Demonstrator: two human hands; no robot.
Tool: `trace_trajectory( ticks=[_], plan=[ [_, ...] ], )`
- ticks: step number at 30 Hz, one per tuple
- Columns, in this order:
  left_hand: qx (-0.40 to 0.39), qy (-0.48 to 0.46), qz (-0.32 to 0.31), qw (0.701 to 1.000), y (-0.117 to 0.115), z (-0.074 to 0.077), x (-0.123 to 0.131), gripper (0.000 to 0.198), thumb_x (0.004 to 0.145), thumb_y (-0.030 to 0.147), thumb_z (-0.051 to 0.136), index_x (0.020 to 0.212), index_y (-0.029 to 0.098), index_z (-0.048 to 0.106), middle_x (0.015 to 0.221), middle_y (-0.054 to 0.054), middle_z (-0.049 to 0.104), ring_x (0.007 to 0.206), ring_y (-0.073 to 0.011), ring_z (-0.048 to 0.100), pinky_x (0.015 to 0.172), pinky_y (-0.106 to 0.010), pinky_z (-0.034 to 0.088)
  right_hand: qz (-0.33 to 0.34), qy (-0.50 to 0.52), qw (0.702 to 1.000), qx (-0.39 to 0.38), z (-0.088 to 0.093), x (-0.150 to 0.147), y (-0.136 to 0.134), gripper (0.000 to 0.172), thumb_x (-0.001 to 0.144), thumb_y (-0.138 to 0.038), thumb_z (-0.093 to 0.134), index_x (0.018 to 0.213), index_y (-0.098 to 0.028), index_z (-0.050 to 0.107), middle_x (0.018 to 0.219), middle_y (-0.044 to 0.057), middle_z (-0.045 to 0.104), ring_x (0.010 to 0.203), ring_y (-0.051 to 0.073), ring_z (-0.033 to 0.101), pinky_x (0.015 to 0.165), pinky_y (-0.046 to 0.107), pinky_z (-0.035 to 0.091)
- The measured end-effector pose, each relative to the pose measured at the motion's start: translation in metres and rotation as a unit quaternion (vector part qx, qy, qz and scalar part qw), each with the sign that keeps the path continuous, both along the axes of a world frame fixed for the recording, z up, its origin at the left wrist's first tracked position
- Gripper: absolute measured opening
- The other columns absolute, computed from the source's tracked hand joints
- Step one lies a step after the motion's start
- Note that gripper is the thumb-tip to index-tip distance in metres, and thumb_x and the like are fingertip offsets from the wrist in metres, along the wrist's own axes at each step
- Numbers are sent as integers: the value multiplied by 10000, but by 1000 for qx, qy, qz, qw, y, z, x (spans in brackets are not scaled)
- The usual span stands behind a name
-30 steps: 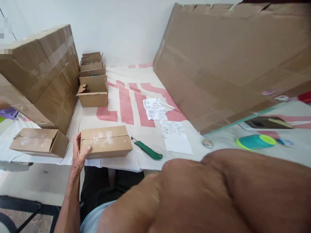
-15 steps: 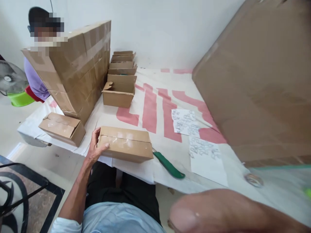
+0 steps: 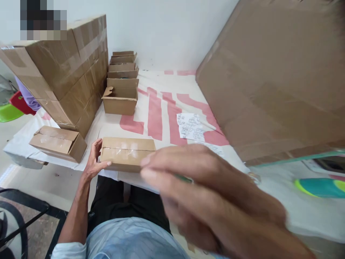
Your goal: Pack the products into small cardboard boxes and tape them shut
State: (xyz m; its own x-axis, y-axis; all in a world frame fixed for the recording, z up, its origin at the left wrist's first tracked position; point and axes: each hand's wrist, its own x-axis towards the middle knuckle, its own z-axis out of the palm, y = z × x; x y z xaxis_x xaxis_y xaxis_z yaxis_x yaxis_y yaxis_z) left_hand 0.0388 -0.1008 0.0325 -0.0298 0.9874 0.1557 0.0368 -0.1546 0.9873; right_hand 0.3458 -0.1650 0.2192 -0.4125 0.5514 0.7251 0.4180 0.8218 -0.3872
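Note:
A closed brown cardboard box (image 3: pixel 128 153) with shiny clear tape across its top seam lies near the table's front edge. My left hand (image 3: pixel 95 158) grips its left end, thumb along the near side and fingers around the end. Close to the camera, my right hand (image 3: pixel 205 187) is raised and slightly blurred, its thumb and fingers drawn together. It covers the box's right end from view; whatever is between its fingertips is hidden. A sliver of a green-handled tool (image 3: pixel 185 178) shows behind that hand.
Left stands a second closed box (image 3: pixel 56 140) before a tall stack of taped cartons (image 3: pixel 67 64). Several open boxes (image 3: pixel 120 106) line up beyond. Handwritten papers (image 3: pixel 191 126) lie on the cloth. A large carton (image 3: pixel 269 82) and a teal-and-yellow object (image 3: pixel 320 187) are right.
My right hand has come up and left from the lower right corner toward the box, now covering most of the green tool. My left hand keeps its hold; the view has turned slightly right.

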Motion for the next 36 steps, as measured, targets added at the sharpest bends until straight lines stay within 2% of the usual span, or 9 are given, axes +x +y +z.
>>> trace_trajectory(
  ticks=[3, 6, 10, 13, 20, 26, 30, 33, 36],
  plan=[
    [-10, 20, -35, 999, 1, 2, -8, 1122, 603, 502, 1016, 1535, 273, 434, 1682, -207, 467, 1590, -436, 417, 1232, -552, 421, -41, 54, 996, 50, -24, -6, 41, 336, 1028, -127, 591, 1281, -294, 734, 1131, 57, 778, 1020, 225, 762, 888, 398, 673],
    [-10, 34, -55, 998, 0, 4, -12, 1044, 637, 475, 1008, 1503, 281, 458, 1672, -200, 480, 1593, -415, 417, 1251, -550, 385, -103, 38, 994, -17, -75, 6, 65, 233, 1031, -196, 605, 1207, -252, 747, 1094, 86, 769, 1019, 256, 748, 916, 449, 654],
    [-9, 46, -59, 997, 1, 7, -14, 955, 664, 472, 992, 1461, 289, 499, 1656, -184, 496, 1580, -418, 432, 1230, -551, 404, -148, 21, 980, -131, -137, 26, 72, 212, 1031, -311, 613, 1185, -241, 742, 1142, 117, 758, 1091, 290, 731, 976, 489, 635],
    [-9, 47, -62, 997, 2, 11, -16, 894, 672, 487, 976, 1414, 279, 524, 1638, -183, 514, 1558, -428, 460, 1194, -549, 447, -148, 26, 972, -180, -162, 33, 70, 245, 1035, -361, 603, 1203, -237, 731, 1164, 123, 743, 1102, 291, 728, 967, 487, 638],
    [-7, 62, -56, 996, 4, 13, -18, 825, 692, 456, 961, 1376, 276, 536, 1625, -179, 519, 1526, -404, 499, 1154, -509, 488, -127, 59, 964, -225, -174, 28, 65, 289, 1059, -414, 569, 1225, -236, 724, 1155, 120, 752, 1007, 260, 746, 884, 426, 661],
    [8, 73, -80, 994, 4, 14, -16, 800, 644, 447, 996, 1294, 272, 563, 1643, -182, 497, 1525, -414, 502, 1135, -507, 505, -128, 66, 964, -225, -177, 28, 70, 311, 1069, -421, 549, 1219, -223, 737, 1182, 127, 762, 1057, 262, 746, 944, 430, 647],
    [24, 91, -90, 991, 2, 9, -17, 939, 626, 362, 1012, 1418, 288, 513, 1679, -201, 449, 1589, -423, 426, 1165, -517, 488, -134, 66, 959, -239, -178, 31, 73, 343, 1072, -444, 542, 1240, -222, 744, 1206, 130, 768, 1094, 264, 745, 967, 434, 639],
    [6, 93, -98, 991, 2, 3, -18, 1138, 619, 327, 1003, 1591, 292, 413, 1670, -211, 464, 1615, -431, 386, 1198, -555, 466, -136, 67, 955, -254, -178, 31, 71, 367, 1070, -464, 544, 1259, -223, 747, 1225, 127, 768, 1108, 262, 747, 952, 420, 644],
    [-11, 65, -124, 990, 3, -6, -18, 1244, 569, 338, 1013, 1650, 255, 402, 1618, -213, 524, 1585, -436, 432, 1233, -576, 440, -138, 67, 952, -265, -179, 32, 68, 371, 1058, -473, 564, 1258, -224, 753, 1245, 123, 772, 1122, 262, 751, 934, 403, 647]
  ],
)
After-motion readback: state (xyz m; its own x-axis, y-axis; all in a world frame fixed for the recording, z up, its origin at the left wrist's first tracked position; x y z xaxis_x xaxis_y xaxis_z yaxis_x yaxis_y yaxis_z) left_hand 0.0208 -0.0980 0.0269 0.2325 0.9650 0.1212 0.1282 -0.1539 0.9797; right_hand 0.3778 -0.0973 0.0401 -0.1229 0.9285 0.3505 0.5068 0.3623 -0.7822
